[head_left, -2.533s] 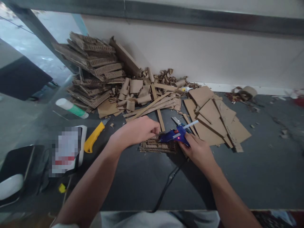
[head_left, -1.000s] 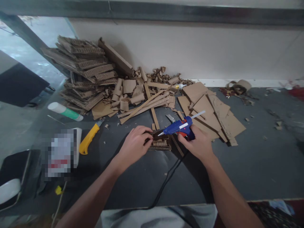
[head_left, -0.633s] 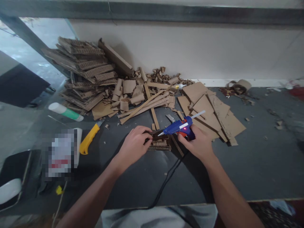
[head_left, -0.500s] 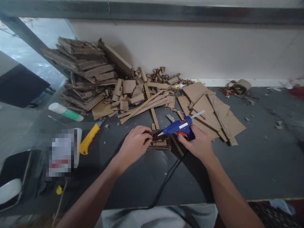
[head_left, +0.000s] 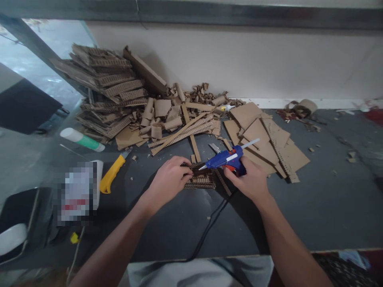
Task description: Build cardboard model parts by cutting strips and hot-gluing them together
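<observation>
Dark grey table (head_left: 329, 215): a black power cord (head_left: 203, 236) runs from the right hand (head_left: 253, 179) to the near edge. Hazard: a forearm catching the cord could jerk the tool. Inboard of that edge, the corrugated cardboard tray (head_left: 200, 185) lies flat. The left hand (head_left: 170, 175) has its fingers curled against the tray's left end; whether they pinch it cannot be made out. The right hand grips the blue hot-glue gun (head_left: 224, 159) by its handle, nozzle (head_left: 202, 167) over the tray, close to the left fingertips. Hazard: a wrist slip or a shift of the tray could bring the nozzle, likely hot, onto those fingers. Toward the left edge rests a yellow utility knife (head_left: 113, 173), blade exposed at its far end; a leftward sweep of the arm could meet it.

Containers: the tray is open-topped, with corrugated strips inside its layered walls. The gun carries a translucent glue stick (head_left: 250, 143), projecting from the rear. Near the left edge, a white-and-green tube (head_left: 83, 139) lies on its side, contents hidden. Toward the far edge, a small nozzle-tipped bottle (head_left: 226, 108) lies beside cardboard strips (head_left: 185, 133); fill level not visible.
</observation>
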The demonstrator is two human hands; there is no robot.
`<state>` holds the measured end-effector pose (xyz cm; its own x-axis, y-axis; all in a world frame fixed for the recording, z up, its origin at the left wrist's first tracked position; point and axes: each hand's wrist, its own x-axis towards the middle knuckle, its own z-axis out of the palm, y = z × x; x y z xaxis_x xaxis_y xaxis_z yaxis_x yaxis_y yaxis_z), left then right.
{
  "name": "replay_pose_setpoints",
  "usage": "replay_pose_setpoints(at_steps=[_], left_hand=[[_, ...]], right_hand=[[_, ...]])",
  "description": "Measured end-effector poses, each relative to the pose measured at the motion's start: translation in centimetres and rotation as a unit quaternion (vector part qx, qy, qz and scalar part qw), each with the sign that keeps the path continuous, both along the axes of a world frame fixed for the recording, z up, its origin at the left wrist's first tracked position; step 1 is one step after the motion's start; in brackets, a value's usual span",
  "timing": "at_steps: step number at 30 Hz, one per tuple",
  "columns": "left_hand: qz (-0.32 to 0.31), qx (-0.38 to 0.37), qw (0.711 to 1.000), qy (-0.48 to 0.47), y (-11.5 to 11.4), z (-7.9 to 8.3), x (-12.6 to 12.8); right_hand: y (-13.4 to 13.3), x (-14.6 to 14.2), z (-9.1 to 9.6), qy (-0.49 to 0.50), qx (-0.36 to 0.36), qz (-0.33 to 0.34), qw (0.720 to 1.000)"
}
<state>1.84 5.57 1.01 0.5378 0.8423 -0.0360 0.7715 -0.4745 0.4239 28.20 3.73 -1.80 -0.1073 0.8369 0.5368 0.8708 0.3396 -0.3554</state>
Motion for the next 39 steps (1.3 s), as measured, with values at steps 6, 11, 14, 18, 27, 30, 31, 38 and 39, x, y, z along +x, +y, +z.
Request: replay_pose_setpoints(at_steps=[6, 11, 14, 18, 27, 30, 31, 38, 39], left_hand=[[0.014, -0.031, 0.999, -0.01, -0.2, 0.6, -0.8], [0.012, -0.023, 0.999, -0.022, 0.0, 0.6, -1.7], [-0.002, -0.019, 0.999, -0.027, 0.0, 0.4, -1.9], [-0.009, -0.015, 1.0, -0.023, -0.1, 0.3, -1.5], [-0.009, -0.008, 1.0, 0.014, -0.2, 0.3, -0.6], [-0.007, -0.009, 1.0, 0.017, -0.2, 0.3, -0.6], [-0.007, -0.008, 1.0, 0.018, -0.2, 0.3, -0.6], [-0.002, -0.004, 0.999, 0.032, -0.4, 0.4, -0.3], [0.0, -0.004, 0.999, 0.033, -0.4, 0.4, -0.3]], right_hand=[[0.0, 0.0, 0.1, -0.008, 0.01, 0.003, 1.0], [0.1, 0.0, -0.1, -0.011, 0.008, 0.001, 1.0], [0.1, -0.1, -0.3, -0.004, 0.007, -0.001, 1.0], [0.1, -0.1, -0.3, 0.003, 0.002, -0.001, 1.0], [0.1, -0.1, -0.4, 0.004, -0.006, 0.0, 1.0], [0.1, -0.1, -0.5, 0.009, -0.008, 0.0, 1.0], [0.1, -0.1, -0.5, 0.009, -0.009, 0.002, 1.0], [0.1, -0.1, -0.4, 0.005, -0.003, 0.01, 1.0], [0.1, -0.2, -0.3, 0.006, -0.006, 0.01, 1.0]])
